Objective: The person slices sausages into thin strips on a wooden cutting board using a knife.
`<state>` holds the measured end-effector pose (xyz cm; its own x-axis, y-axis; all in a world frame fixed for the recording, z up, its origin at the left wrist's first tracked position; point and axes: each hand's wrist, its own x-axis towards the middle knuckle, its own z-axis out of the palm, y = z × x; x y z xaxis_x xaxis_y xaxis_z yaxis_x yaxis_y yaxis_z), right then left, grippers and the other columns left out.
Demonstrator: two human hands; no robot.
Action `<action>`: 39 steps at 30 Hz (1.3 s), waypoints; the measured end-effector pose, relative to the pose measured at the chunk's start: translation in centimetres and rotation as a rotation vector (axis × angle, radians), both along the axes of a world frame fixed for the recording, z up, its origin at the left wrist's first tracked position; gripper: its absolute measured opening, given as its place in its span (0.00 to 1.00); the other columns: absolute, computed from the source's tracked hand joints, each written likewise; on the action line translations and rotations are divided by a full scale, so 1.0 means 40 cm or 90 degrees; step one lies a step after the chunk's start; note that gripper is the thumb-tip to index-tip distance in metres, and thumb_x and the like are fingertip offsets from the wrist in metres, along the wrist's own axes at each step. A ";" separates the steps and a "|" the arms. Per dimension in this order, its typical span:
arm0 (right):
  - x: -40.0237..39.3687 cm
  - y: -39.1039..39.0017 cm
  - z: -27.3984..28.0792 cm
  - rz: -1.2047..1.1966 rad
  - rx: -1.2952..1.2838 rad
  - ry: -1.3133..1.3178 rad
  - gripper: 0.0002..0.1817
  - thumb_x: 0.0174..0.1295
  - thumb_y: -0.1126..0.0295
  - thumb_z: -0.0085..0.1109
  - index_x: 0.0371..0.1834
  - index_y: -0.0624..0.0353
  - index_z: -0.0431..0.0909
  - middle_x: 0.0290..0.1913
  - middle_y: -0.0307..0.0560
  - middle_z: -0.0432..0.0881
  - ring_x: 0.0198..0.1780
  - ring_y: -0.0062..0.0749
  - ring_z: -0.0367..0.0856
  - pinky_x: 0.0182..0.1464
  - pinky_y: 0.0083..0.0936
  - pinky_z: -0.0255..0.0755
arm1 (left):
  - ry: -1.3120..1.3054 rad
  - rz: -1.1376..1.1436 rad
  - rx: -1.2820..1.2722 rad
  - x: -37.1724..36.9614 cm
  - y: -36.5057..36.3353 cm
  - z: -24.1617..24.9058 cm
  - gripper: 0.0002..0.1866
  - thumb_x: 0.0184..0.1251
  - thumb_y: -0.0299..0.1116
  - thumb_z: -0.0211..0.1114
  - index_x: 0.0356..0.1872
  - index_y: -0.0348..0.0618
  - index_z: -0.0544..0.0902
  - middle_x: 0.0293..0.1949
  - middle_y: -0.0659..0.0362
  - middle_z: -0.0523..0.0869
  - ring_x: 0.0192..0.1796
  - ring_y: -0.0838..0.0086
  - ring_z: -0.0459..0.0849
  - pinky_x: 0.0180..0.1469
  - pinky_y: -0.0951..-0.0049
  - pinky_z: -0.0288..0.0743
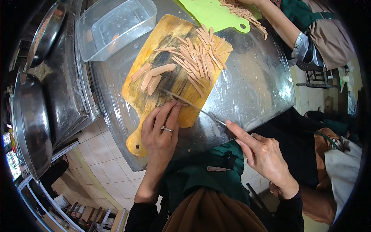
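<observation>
A wooden cutting board [154, 33] lies on the metal table, with its handle toward me. My left hand [159, 127], wearing a ring, rests on its near part, fingertips bent down on a sausage piece [181, 101] that they mostly hide. My right hand [263, 154] is closed round a knife [205, 112], its handle hidden in the palm. The blade slants across the board right beside the left fingertips. Beyond the blade lie several thicker sausage pieces [162, 69]. A heap of thin sausage strips [199, 58] covers the board's far right.
A clear plastic container [116, 48] stands at the back left. At the back right, a co-worker's arm [280, 23] reaches over a green cutting board [206, 17] with chopped bits [237, 9]. Metal bowls [33, 120] stand left. The plastic-covered table [251, 77] has a near edge before me.
</observation>
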<state>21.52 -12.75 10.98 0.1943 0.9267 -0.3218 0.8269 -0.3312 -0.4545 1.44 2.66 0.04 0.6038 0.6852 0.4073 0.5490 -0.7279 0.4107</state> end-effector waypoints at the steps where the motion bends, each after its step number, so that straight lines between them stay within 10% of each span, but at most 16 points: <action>1: 0.003 -0.009 -0.013 -0.021 0.025 0.026 0.34 0.72 0.74 0.61 0.80 0.35 0.69 0.19 0.54 0.79 0.18 0.44 0.81 0.24 0.39 0.76 | 0.000 -0.001 0.000 -0.002 -0.001 0.000 0.23 0.56 0.20 0.74 0.55 0.47 0.89 0.55 0.65 0.88 0.54 0.67 0.85 0.57 0.67 0.79; 13: -0.026 -0.038 -0.030 -0.015 0.087 0.114 0.32 0.74 0.72 0.60 0.80 0.37 0.69 0.21 0.52 0.80 0.19 0.44 0.81 0.24 0.38 0.77 | -0.246 0.067 -0.147 -0.017 0.023 0.036 0.12 0.71 0.19 0.67 0.52 0.39 0.88 0.53 0.51 0.89 0.53 0.60 0.89 0.57 0.65 0.81; 32: 0.026 -0.027 -0.099 -0.142 0.119 0.159 0.28 0.76 0.72 0.57 0.78 0.38 0.72 0.41 0.58 0.89 0.26 0.44 0.87 0.36 0.36 0.81 | 0.168 -0.063 0.103 0.095 0.261 0.073 0.14 0.71 0.35 0.70 0.54 0.45 0.88 0.47 0.56 0.89 0.48 0.58 0.84 0.55 0.61 0.75; 34: 0.025 -0.026 -0.093 -0.174 0.088 0.200 0.25 0.77 0.72 0.56 0.76 0.43 0.75 0.57 0.54 0.88 0.24 0.33 0.82 0.37 0.30 0.79 | 0.081 -0.059 -0.021 0.092 0.248 0.088 0.12 0.73 0.34 0.69 0.53 0.42 0.88 0.43 0.57 0.90 0.43 0.63 0.86 0.52 0.66 0.77; 39: 0.025 -0.035 -0.108 -0.179 0.103 0.231 0.25 0.78 0.70 0.56 0.77 0.44 0.74 0.50 0.53 0.91 0.22 0.27 0.76 0.35 0.29 0.78 | -0.210 0.003 -0.482 0.078 0.127 0.151 0.12 0.78 0.28 0.64 0.55 0.33 0.83 0.36 0.58 0.87 0.37 0.82 0.84 0.41 0.78 0.78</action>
